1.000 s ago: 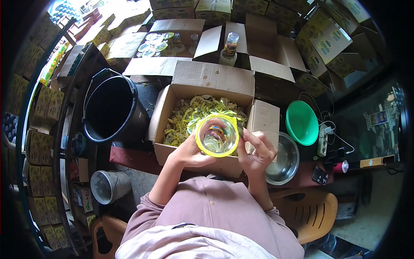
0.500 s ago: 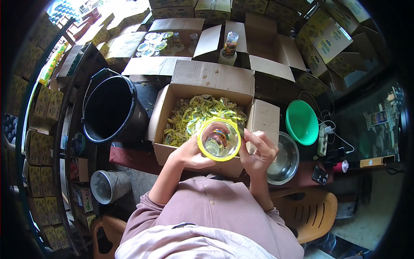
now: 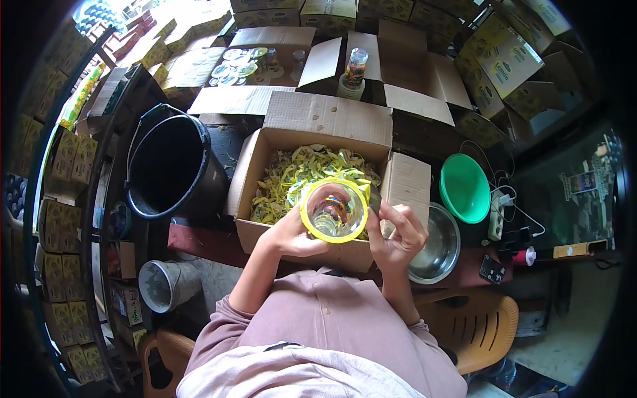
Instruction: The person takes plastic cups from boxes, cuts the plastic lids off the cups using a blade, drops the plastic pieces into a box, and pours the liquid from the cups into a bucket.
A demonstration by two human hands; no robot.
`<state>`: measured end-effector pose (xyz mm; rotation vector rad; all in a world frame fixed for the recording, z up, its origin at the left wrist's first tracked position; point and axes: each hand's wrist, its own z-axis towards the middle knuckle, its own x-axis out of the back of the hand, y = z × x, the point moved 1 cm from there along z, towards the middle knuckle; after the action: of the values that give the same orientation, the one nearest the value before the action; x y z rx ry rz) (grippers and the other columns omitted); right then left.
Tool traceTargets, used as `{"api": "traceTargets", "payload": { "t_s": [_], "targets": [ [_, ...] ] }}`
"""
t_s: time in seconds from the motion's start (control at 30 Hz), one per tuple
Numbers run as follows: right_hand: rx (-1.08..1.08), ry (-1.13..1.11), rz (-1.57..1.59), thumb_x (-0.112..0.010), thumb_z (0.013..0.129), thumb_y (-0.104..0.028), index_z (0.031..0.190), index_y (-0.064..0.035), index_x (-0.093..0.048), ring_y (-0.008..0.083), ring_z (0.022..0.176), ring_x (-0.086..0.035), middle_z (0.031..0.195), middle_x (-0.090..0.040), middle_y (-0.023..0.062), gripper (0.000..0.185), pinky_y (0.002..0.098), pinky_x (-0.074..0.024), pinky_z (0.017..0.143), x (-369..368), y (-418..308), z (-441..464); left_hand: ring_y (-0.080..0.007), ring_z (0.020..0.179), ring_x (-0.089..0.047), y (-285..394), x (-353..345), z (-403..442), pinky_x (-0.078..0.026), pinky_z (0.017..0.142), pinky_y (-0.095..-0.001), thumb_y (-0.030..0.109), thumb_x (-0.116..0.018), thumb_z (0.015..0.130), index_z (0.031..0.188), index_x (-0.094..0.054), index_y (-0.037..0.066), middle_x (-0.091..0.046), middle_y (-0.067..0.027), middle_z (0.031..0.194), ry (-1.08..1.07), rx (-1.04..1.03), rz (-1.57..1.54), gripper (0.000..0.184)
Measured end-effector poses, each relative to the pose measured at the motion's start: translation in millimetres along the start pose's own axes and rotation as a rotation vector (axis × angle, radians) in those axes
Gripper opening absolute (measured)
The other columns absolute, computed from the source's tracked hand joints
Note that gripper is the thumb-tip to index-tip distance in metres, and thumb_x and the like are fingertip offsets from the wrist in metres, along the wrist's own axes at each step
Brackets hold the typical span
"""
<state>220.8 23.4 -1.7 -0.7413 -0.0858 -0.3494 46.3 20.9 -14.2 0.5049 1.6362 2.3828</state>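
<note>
A clear cup with a yellow rim [image 3: 334, 211] is held up over an open cardboard box [image 3: 318, 119]. My left hand [image 3: 296, 233] is wrapped round the cup's left side and underside. At the cup's right edge, my right hand [image 3: 398, 233] pinches a dark flat piece, perhaps a blade, beside the yellow rim. What this piece is cannot be made out clearly. Curled yellow-green strips [image 3: 285, 179] fill the box below the cup.
A black bucket [image 3: 204, 166] stands left of the box, with a grey bucket [image 3: 171, 282] lower down. To the right are a green basin [image 3: 464, 189], a metal bowl [image 3: 454, 242] and a phone [image 3: 492, 269]. Glasses [image 3: 355, 66] stand behind.
The cup has shifted slightly, first right and down, then back left. The dark piece at its right edge has tilted and shows less. Both hands keep their hold.
</note>
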Motion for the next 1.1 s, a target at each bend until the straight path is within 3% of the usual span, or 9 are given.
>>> {"api": "traceTargets", "payload": {
  "t_s": [0.47, 0.57, 0.67, 0.77, 0.9, 1.0, 1.1],
  "targets": [
    [-0.029, -0.066, -0.016, -0.069, 0.059, 0.008, 0.086, -0.0041, -0.067, 0.0122, 0.052, -0.054, 0.061, -0.056, 0.0047, 0.029, 0.0232, -0.0427, 0.048, 1.1, 5.1, 0.9, -0.0193, 0.096, -0.047, 2.6, -5.0, 1.7, -0.039, 0.084, -0.0299, 0.013, -0.062, 0.061, 0.111, -0.043, 0.001, -0.046, -0.0114, 0.105, -0.112, 0.002, -0.065, 0.055],
    [-0.036, 0.020, 0.075, -0.069, 0.061, 0.007, 0.086, -0.0036, -0.066, 0.0116, 0.051, -0.054, 0.060, -0.056, 0.0048, 0.027, 0.0230, -0.0429, 0.048, 0.5, 8.4, -0.5, -0.0192, 0.097, -0.046, -0.9, -5.3, -0.3, -0.038, 0.085, -0.0297, 0.013, -0.064, 0.060, 0.111, -0.043, 0.001, -0.046, -0.0112, 0.105, -0.079, 0.035, -0.168, 0.056],
    [-0.001, -0.023, 0.049, -0.069, 0.061, 0.007, 0.085, -0.0034, -0.067, 0.0112, 0.052, -0.054, 0.061, -0.057, 0.0047, 0.026, 0.0226, -0.0431, 0.048, 1.8, 2.7, -0.2, -0.0195, 0.098, -0.047, 4.3, -2.2, 2.1, -0.038, 0.086, -0.0302, 0.013, -0.069, 0.058, 0.111, -0.044, 0.002, -0.047, -0.0107, 0.105, -0.041, -0.067, 0.018, 0.059],
    [0.000, -0.038, 0.043, -0.069, 0.061, 0.007, 0.085, -0.0033, -0.067, 0.0112, 0.052, -0.055, 0.061, -0.057, 0.0048, 0.026, 0.0221, -0.0432, 0.048, -0.6, 1.7, -1.7, -0.0201, 0.098, -0.047, 8.3, -6.2, 1.3, -0.038, 0.087, -0.0309, 0.014, -0.072, 0.056, 0.111, -0.044, 0.002, -0.048, -0.0105, 0.105, 0.024, -0.043, 0.110, 0.063],
    [-0.008, -0.079, 0.062, -0.069, 0.061, 0.007, 0.085, -0.0037, -0.067, 0.0111, 0.051, -0.055, 0.060, -0.056, 0.0047, 0.027, 0.0215, -0.0430, 0.048, 1.0, 2.4, 1.3, -0.0200, 0.096, -0.049, 1.6, -5.8, -1.8, -0.039, 0.088, -0.0316, 0.014, -0.072, 0.059, 0.112, -0.044, 0.002, -0.048, -0.0108, 0.105, -0.100, -0.029, 0.020, 0.061],
    [0.008, -0.088, 0.098, -0.069, 0.061, 0.007, 0.086, -0.0039, -0.067, 0.0111, 0.051, -0.055, 0.060, -0.056, 0.0046, 0.027, 0.0213, -0.0428, 0.048, 2.2, 4.6, 3.5, -0.0189, 0.095, -0.049, -0.2, -7.2, -5.1, -0.040, 0.086, -0.0311, 0.014, -0.072, 0.058, 0.113, -0.043, 0.002, -0.049, -0.0105, 0.105, -0.062, 0.093, -0.133, 0.063],
    [0.009, -0.086, 0.089, -0.068, 0.061, 0.007, 0.087, -0.0040, -0.067, 0.0111, 0.052, -0.055, 0.060, -0.056, 0.0047, 0.028, 0.0216, -0.0430, 0.048, 2.4, 4.7, 2.1, -0.0167, 0.093, -0.050, -0.9, -5.5, -5.2, -0.041, 0.082, -0.0289, 0.012, -0.071, 0.058, 0.114, -0.042, 0.001, -0.049, -0.0095, 0.104, -0.038, 0.055, -0.109, 0.064]
  ]
}}
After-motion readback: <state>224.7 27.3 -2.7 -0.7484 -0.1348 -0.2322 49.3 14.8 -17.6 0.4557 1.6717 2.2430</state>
